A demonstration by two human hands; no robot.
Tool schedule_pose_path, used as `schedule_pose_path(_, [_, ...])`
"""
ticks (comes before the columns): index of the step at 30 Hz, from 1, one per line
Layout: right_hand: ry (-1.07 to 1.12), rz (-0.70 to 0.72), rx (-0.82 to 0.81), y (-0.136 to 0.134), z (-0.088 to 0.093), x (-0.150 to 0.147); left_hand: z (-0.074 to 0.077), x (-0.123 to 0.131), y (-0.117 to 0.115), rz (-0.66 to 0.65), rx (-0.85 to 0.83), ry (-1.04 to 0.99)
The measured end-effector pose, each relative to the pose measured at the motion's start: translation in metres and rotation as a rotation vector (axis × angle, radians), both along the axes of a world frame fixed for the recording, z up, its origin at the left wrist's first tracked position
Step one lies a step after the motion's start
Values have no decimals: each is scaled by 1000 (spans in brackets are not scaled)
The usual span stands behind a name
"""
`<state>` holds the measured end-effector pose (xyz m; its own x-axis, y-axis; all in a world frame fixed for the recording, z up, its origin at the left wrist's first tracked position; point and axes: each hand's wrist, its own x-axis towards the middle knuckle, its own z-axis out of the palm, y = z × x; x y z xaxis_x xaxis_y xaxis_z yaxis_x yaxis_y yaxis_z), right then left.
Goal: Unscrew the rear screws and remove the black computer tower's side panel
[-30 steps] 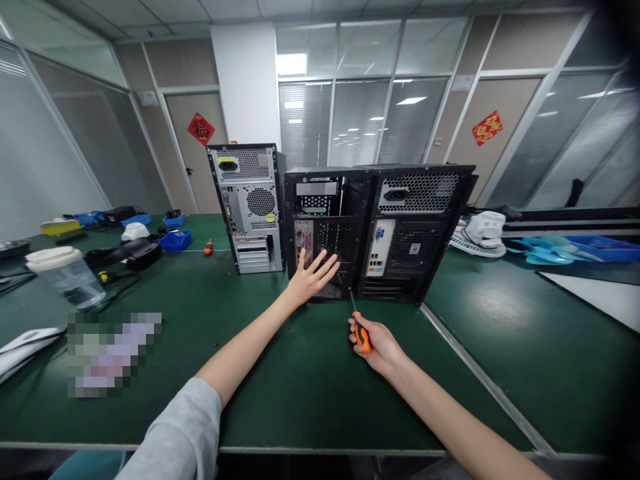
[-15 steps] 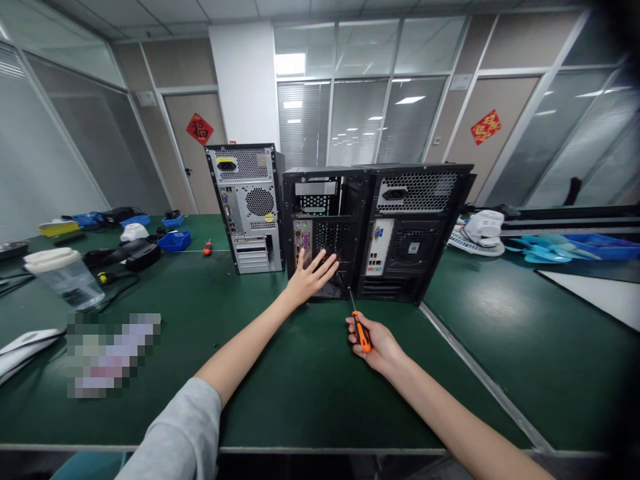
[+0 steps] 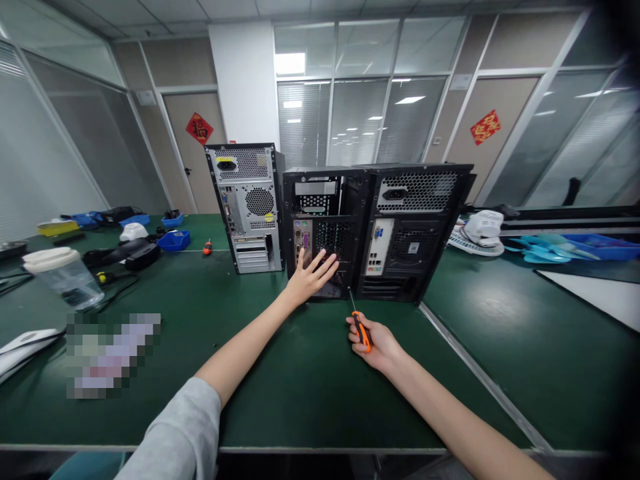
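Note:
Three computer towers stand upright side by side with their back panels facing me. My left hand lies with fingers spread against the lower back of the middle black computer case, over its slot area. My right hand is wrapped round the orange and black handle of a screwdriver. The shaft points up and away, and its tip meets the lower right edge of the middle case. Any screw at the tip is too small to make out. Right of it is another black computer case; left stands a silver-backed computer case.
On the green table a second orange screwdriver lies at the back left, near a blue bin. A lidded clear cup stands at left. Blue gloves lie at right. A metal strip crosses the table.
The screwdriver handle has turned slightly in my right hand, its tip still at the same spot. My left hand and the cases have not visibly moved.

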<state>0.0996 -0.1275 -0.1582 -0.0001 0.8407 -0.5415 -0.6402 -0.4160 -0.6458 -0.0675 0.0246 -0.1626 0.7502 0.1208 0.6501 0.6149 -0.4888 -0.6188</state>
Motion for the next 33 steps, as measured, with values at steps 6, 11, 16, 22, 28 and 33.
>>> schedule_pose_path(6, [42, 0, -4, 1, 0, 1, 0, 1, 0, -13, 60, -25])
schedule_pose_path(11, [66, -2, -5, 1, -1, 2, -1, 1, 1, -17, 35, -22])
schedule_pose_path(16, [93, -4, -2, 3, -2, 4, 0, 1, 0, -21, 65, -28])
schedule_pose_path(22, [121, -9, 13, 3, -2, 5, 1, 1, -1, -18, 81, -29])
schedule_pose_path(28, [115, -14, 30, 4, -1, 4, 2, 1, -1, -32, 124, -47])
schedule_pose_path(33, [50, -37, 86, 3, -3, 1, 2, 1, -1, -30, 122, -48])
